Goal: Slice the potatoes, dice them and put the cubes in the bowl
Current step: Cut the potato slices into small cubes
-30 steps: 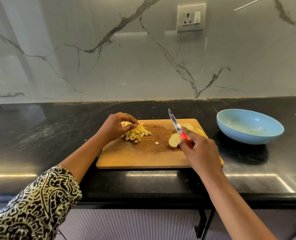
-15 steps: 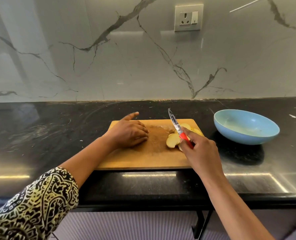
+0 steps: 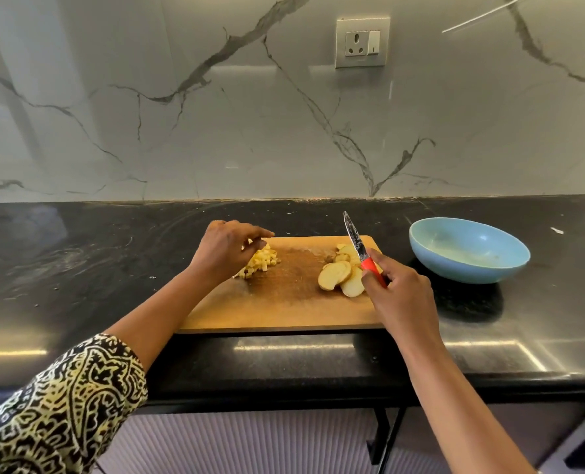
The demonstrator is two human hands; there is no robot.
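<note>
My left hand (image 3: 226,251) arches over a small heap of potato cubes (image 3: 263,263) at the far left part of the wooden cutting board (image 3: 284,306). Its fingers are loosely bent and spread above the heap, with the thumb down beside it. The palm hides the contact, so I cannot tell whether any cubes are held.

My right hand (image 3: 402,295) is wrapped around the red handle of a knife (image 3: 360,252). The patterned blade points up and away from me, tilted a little to the left, with its tip clear of the board.

Just left of that hand lie the potato slices (image 3: 337,276). They are pale rounds with the skin on, overlapping one another on the right part of the board. A bare, damp-looking stretch of wood separates the slices from the cubes.

The light blue bowl (image 3: 455,272) stands on the black desk (image 3: 79,268) to the right of the board, near it but not touching. I see no cubes in it.

A patterned black and yellow sleeve (image 3: 61,405) covers my left upper arm. Behind the desk rises a veined marble wall (image 3: 215,131) with a power socket (image 3: 362,42).
</note>
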